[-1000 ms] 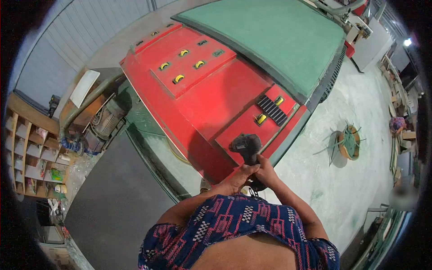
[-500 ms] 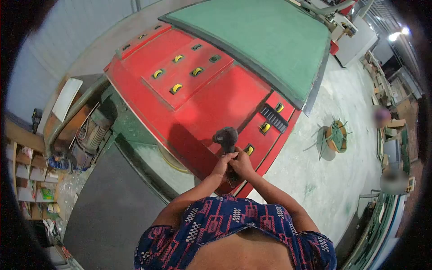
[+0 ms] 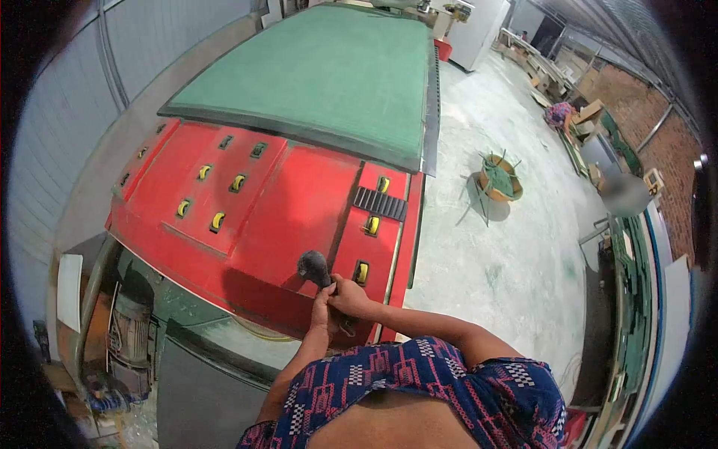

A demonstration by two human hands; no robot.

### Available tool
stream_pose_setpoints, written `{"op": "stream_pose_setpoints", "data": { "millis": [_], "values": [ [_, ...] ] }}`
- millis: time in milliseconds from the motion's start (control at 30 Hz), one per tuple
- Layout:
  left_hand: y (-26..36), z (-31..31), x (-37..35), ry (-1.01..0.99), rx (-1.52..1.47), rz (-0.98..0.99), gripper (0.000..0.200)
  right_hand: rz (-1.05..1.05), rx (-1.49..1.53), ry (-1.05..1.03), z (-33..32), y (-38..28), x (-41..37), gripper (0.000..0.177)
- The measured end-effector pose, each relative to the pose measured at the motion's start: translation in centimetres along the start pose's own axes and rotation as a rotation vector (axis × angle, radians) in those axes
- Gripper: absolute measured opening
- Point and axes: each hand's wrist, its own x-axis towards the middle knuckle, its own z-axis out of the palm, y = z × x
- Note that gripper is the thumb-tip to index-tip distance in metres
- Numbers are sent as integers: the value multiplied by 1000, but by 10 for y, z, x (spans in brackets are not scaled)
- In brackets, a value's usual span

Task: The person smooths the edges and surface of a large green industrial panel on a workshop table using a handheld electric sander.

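Note:
A dark round-headed tool (image 3: 313, 266) is held above the near edge of the red machine top (image 3: 299, 217). My left hand (image 3: 322, 308) is closed round its handle. My right hand (image 3: 348, 295) is also closed on the handle, touching the left. Yellow wheels sit in slots in the red panel, one of them (image 3: 362, 272) just beyond my right hand. A black ribbed strip (image 3: 380, 203) lies farther up the panel.
Beyond the red panel is a large green surface (image 3: 321, 71). A basin of green material (image 3: 500, 179) stands on the floor at the right. A motor (image 3: 131, 337) is at lower left. Another person (image 3: 559, 114) crouches at the far right.
The view has turned right, so the machine appears farther left. My hands and the tool sit farther left and slightly lower in view, with both hands still on the tool.

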Motion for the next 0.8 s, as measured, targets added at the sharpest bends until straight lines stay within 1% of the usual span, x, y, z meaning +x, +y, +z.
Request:
{"op": "stream_pose_setpoints", "data": {
  "millis": [67,167,267,367,467,533,567,633,667,767,800],
  "values": [
    [-7,-13,11,6,-43,-65,37,-6,-12,11,4,4,1,56],
    [-10,-20,15,-20,-26,-37,37,-2,-25,-4,5,3,0,54],
    [-12,-23,19,-46,-79,-77,37,6,-23,10,6,3,-1,50],
    [-2,-2,2,-59,-58,-17,37,5,-2,27,12,9,1,48],
    [-5,-9,6,6,32,-5,38,2,-2,29,13,11,-1,48],
    [-3,-4,2,13,53,4,39,16,-16,11,10,5,-3,47],
    [-2,-3,0,18,64,9,40,9,-17,22,11,4,-5,47],
    [-11,-24,15,-25,30,-7,41,-4,-18,48,11,3,-6,48],
    [-17,-35,23,-49,14,-15,41,7,-30,28,13,5,-5,49],
    [0,-5,-5,20,15,-25,39,35,-58,-20,18,9,0,53],
    [-3,-13,0,-10,16,-16,39,39,-64,-31,18,8,0,54]
  ]
}}
